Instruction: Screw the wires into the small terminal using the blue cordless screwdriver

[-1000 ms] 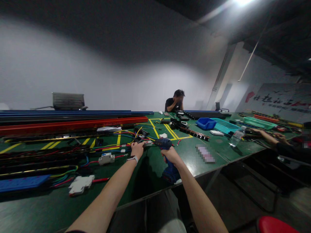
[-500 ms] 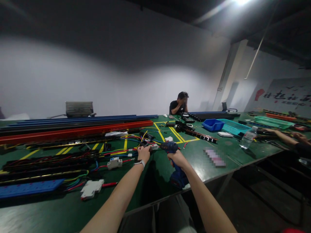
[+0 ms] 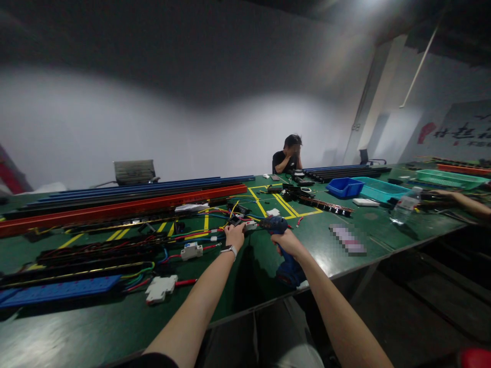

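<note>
My right hand (image 3: 289, 242) is wrapped round the grip of a blue cordless drill (image 3: 274, 223), its battery base low over the table's near edge. The drill's nose points left, at a small white circuit breaker (image 3: 250, 225). My left hand (image 3: 235, 235), wearing a watch (image 3: 229, 249), is closed at that breaker's left side, its fingertips partly hidden by the hand. Coloured wires (image 3: 199, 234) run leftward from there. Another white breaker (image 3: 191, 251) with a red lead lies left of my left wrist, and a larger white block (image 3: 161, 289) is nearer me.
A blue power strip (image 3: 65, 290) and long red rails (image 3: 126, 204) fill the left of the green table. To the right are a blue bin (image 3: 344, 187), a turquoise basket (image 3: 383, 190), a water bottle (image 3: 405, 207) and a blurred phone-like object (image 3: 348, 239). A person (image 3: 288, 156) sits opposite.
My view has turned slightly, so most of the scene sits farther right in the picture. Both hands keep their places at the breaker and the drill. The co-worker's arm at right shows less.
</note>
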`<act>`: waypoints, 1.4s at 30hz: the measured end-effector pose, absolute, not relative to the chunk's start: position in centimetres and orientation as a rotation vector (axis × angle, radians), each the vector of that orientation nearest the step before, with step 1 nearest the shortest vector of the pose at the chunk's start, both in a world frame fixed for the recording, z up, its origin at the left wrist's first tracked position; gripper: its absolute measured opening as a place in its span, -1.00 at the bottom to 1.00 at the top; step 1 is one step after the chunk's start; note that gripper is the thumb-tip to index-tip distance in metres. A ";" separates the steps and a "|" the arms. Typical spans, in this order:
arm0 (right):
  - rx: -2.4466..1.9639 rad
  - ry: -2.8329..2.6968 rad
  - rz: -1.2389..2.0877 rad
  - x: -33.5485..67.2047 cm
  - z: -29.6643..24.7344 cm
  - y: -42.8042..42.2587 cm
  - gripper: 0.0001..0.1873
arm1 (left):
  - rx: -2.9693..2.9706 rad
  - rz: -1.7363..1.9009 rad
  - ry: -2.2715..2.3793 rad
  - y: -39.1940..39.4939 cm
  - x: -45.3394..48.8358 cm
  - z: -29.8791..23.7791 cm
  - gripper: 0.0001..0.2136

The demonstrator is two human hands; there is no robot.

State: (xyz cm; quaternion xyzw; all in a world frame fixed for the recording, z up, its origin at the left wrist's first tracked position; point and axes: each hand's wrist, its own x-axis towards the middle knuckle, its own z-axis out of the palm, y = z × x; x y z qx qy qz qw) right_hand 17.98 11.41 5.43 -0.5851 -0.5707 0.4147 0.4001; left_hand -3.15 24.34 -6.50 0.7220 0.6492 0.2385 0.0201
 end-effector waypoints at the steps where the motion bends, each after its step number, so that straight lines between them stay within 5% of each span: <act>1: -1.488 -1.440 1.053 18.0 5.4 11.4 -0.90 | 2.241 0.745 2.016 24.3 -3.2 -6.5 -0.48; 42: -1.450 -1.433 1.079 18.2 5.2 11.5 -0.86 | 2.245 0.678 2.061 23.8 -2.8 -5.7 -0.51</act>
